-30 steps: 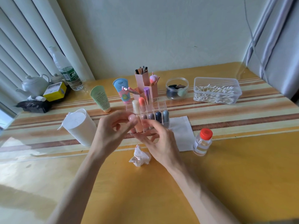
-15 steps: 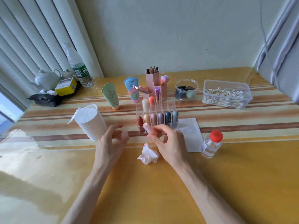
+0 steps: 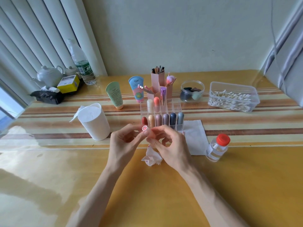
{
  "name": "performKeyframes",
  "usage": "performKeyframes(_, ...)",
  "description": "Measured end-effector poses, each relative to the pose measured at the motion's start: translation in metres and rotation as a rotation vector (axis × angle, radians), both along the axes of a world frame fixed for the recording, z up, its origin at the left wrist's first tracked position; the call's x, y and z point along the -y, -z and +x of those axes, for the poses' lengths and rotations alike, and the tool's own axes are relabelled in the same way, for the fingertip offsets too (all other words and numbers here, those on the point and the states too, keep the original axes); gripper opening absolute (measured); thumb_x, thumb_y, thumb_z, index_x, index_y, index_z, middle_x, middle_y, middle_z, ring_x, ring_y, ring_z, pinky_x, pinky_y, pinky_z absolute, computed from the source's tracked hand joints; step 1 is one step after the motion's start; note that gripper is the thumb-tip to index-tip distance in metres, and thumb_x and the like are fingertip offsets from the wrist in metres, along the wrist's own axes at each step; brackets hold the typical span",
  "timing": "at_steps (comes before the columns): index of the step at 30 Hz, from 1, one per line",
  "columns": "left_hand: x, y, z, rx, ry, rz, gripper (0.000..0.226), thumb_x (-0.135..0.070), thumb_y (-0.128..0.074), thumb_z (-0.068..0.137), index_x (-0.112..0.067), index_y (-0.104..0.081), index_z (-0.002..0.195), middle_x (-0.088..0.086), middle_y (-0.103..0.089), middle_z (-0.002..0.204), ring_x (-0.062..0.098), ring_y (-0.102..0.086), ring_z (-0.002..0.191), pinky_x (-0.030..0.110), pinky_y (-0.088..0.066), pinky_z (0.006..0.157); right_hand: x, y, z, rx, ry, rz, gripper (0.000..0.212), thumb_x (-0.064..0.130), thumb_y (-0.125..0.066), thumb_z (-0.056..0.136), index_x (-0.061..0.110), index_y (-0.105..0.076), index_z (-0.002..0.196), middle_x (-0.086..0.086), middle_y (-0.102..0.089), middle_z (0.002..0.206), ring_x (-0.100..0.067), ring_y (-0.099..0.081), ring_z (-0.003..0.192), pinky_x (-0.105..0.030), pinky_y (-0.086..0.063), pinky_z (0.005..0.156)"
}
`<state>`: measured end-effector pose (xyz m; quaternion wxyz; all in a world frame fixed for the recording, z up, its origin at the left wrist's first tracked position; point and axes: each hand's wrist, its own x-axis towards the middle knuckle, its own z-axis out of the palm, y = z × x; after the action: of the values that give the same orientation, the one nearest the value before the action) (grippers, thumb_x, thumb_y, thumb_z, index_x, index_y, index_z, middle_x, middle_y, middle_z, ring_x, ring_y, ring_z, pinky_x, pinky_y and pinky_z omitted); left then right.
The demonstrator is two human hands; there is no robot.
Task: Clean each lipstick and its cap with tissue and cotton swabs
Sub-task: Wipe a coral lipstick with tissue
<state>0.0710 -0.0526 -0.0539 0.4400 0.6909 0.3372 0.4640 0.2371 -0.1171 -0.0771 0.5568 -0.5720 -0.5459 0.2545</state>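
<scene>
While my right hand point(image 3: 170, 149) pinches the pink lipstick point(image 3: 150, 133) by its body and my left hand point(image 3: 123, 145) pinches its round end, long axis slanting up-left, above the crumpled tissue point(image 3: 151, 157), print on the green tube point(image 3: 114, 95) too small to read

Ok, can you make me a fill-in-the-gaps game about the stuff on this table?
1. The small bottle has a ___ cap.
2. The front row of the clear organiser holds ___ lipsticks.
3. The left hand and right hand pinch a pink ___ between them.
Missing words: red; six; lipstick.
</scene>
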Motion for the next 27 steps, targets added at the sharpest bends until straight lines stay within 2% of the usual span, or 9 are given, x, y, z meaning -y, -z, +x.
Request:
performKeyframes(3, -0.004, 0.009, 0.001, 0.098, 0.003, -0.04, 0.018, -0.034, -0.08, 0.093, -0.018, -0.083, 0.103, 0.01, -0.075, 0.088, 0.038, -0.061, 0.071, 0.048, -0.049, 0.069, 0.001, -0.005, 0.001, -0.094, -0.057, -0.015, 0.024, 0.025, -0.08, 0.094, 0.017, -0.077, 0.116, 0.01, -0.079, 0.099, -0.018, -0.075, 0.091, -0.038, -0.062, 0.082)
performKeyframes(5, -0.006, 0.014, 0.0, 0.163, 0.028, -0.066, 0.024, -0.036, -0.078, 0.093, -0.016, -0.082, 0.105, 0.015, -0.074, 0.093, 0.04, -0.063, 0.08, 0.056, -0.05, 0.077, 0.002, -0.01, 0.001, -0.25, -0.129, -0.093, 0.023, 0.027, -0.073, 0.099, 0.016, -0.078, 0.119, 0.006, -0.08, 0.1, -0.015, -0.075, 0.096, -0.037, -0.062, 0.088)
performKeyframes(9, -0.001, 0.014, 0.002, 0.247, 0.072, -0.129, 0.02, -0.017, -0.073, 0.096, -0.001, -0.077, 0.108, 0.005, -0.073, 0.09, 0.015, -0.063, 0.081, 0.03, -0.05, 0.076, 0.004, -0.013, -0.001, -0.506, -0.25, -0.204, 0.031, 0.033, -0.056, 0.107, 0.012, -0.079, 0.109, -0.002, -0.067, 0.086, -0.016, -0.057, 0.078, -0.035, -0.049, 0.084)
performKeyframes(12, -0.001, 0.015, 0.0, 0.268, 0.075, -0.125, 0.018, -0.016, -0.073, 0.096, -0.003, -0.078, 0.107, 0.012, -0.073, 0.091, 0.024, -0.066, 0.083, 0.035, -0.053, 0.08, 0.004, -0.016, -0.003, -0.545, -0.262, -0.174, 0.029, 0.029, -0.062, 0.104, 0.011, -0.072, 0.124, -0.007, -0.076, 0.097, -0.021, -0.066, 0.085, -0.034, -0.055, 0.085)
performKeyframes(14, -0.003, 0.016, -0.001, 0.271, 0.074, -0.128, 0.017, -0.021, -0.076, 0.096, -0.006, -0.079, 0.106, 0.017, -0.073, 0.093, 0.028, -0.067, 0.086, 0.041, -0.054, 0.082, 0.003, -0.016, -0.003, -0.51, -0.226, -0.139, 0.028, 0.019, -0.074, 0.097, 0.008, -0.069, 0.122, -0.009, -0.078, 0.101, -0.02, -0.072, 0.089, -0.032, -0.059, 0.084)
performKeyframes(17, -0.001, 0.014, 0.001, 0.255, 0.076, -0.12, 0.015, -0.015, -0.074, 0.096, -0.002, -0.078, 0.103, 0.008, -0.072, 0.088, 0.017, -0.062, 0.08, 0.029, -0.05, 0.075, 0.003, -0.013, -0.003, -0.497, -0.226, -0.131, 0.018, 0.019, -0.068, 0.101, 0.005, -0.073, 0.111, -0.012, -0.075, 0.089, -0.02, -0.068, 0.078, -0.024, -0.056, 0.073)
performKeyframes(19, 0.0, 0.013, 0.002, 0.252, 0.09, -0.104, 0.016, -0.011, -0.069, 0.095, 0.003, -0.076, 0.101, 0.004, -0.072, 0.085, 0.013, -0.06, 0.076, 0.025, -0.048, 0.073, 0.005, -0.014, -0.004, -0.484, -0.242, -0.137, 0.026, 0.024, -0.058, 0.106, 0.005, -0.075, 0.104, -0.015, -0.072, 0.085, -0.018, -0.065, 0.073, -0.018, -0.051, 0.069)
performKeyframes(24, 0.0, 0.013, 0.001, 0.236, 0.085, -0.093, 0.013, -0.013, -0.07, 0.096, -0.002, -0.077, 0.098, 0.012, -0.073, 0.087, 0.018, -0.062, 0.079, 0.027, -0.049, 0.076, 0.005, -0.016, -0.002, -0.441, -0.192, -0.111, 0.026, 0.015, -0.079, 0.091, 0.007, -0.071, 0.115, -0.01, -0.079, 0.101, -0.023, -0.075, 0.093, -0.031, -0.061, 0.084)
performKeyframes(27, 0.0, 0.014, 0.0, 0.245, 0.097, -0.097, 0.014, -0.011, -0.068, 0.097, 0.0, -0.076, 0.099, 0.004, -0.068, 0.08, 0.012, -0.054, 0.07, 0.024, -0.045, 0.069, 0.004, -0.015, -0.003, -0.451, -0.208, -0.124, 0.018, 0.017, -0.073, 0.097, 0.005, -0.073, 0.111, -0.01, -0.078, 0.09, -0.025, -0.071, 0.081, -0.025, -0.058, 0.075)
